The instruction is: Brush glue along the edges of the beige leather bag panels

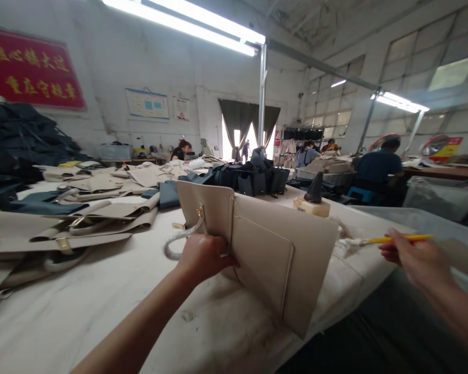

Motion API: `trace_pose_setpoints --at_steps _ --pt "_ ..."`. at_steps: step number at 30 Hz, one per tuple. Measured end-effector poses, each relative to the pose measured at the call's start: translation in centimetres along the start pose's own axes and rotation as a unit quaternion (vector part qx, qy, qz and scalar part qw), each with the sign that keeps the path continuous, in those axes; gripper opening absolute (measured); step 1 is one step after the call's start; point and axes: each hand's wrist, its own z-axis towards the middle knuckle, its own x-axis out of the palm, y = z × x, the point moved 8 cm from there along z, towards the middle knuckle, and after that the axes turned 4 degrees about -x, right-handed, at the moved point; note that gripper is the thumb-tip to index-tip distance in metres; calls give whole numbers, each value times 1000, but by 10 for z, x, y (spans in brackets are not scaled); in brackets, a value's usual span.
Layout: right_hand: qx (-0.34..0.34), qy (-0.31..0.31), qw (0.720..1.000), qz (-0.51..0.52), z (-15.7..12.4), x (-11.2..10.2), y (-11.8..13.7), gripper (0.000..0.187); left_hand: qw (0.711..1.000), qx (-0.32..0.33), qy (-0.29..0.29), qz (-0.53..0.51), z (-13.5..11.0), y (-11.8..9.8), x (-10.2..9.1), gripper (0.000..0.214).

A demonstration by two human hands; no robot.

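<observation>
Head view: over the white table (62,306), the left hand (205,254) pinched a beige leather-like bag panel (263,244) on edge, seemingly for steadiness; near the table's right edge, the right hand (419,258) pinched a slim yellow-handled brush-like tool (378,240).

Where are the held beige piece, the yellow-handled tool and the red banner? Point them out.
Held beige piece (264,254), head view: broad face.
Yellow-handled tool (378,240), head view: yellow handle.
Red banner (31,71), head view: lettered middle.

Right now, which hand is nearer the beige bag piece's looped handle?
Left. The left hand grips the beige bag piece close beside the looped handle; the right hand is farther off, past the piece's other side, holding a yellow stick.
</observation>
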Motion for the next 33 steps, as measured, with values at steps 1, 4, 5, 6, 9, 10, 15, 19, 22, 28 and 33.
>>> trace_pose_setpoints --at_steps 1,4,5,6,9,10,15,19,22,28,33 --pt "13 5 1000 10 -17 -10 2 25 1000 4 -1 0 0 0 -1 44" --pt "34 45 998 4 -76 -35 12 36 1000 10 -8 6 -1 1 -1 44" --pt "29 72 997 -11 -96 -38 18 42 1000 13 -10 7 -2 2 -2 43" --pt "19 94 995 -26 -114 -39 25 49 1000 16 -14 7 -3 2 -2 43" --pt "-47 160 984 -55 -158 -29 53 57 1000 19 -23 -4 -7 2 -3 41" --pt "-72 180 979 -57 -168 -22 63 58 1000 18 -25 -7 -9 2 -3 41" --pt "-143 259 952 -84 -192 18 78 64 999 15 -26 -20 -21 -1 -4 40" --pt "-146 294 937 -120 -197 34 67 70 999 14 -24 -27 -35 5 2 38" --pt "-130 318 929 -134 -204 35 62 73 999 12 -28 -34 -45 14 7 37" --pt "-82 350 923 -137 -221 32 61 72 999 -1 -16 -48 -60 24 11 31" --pt "-46 316 945 -69 -214 31 51 68 999 12 -29 -42 -66 18 9 33"
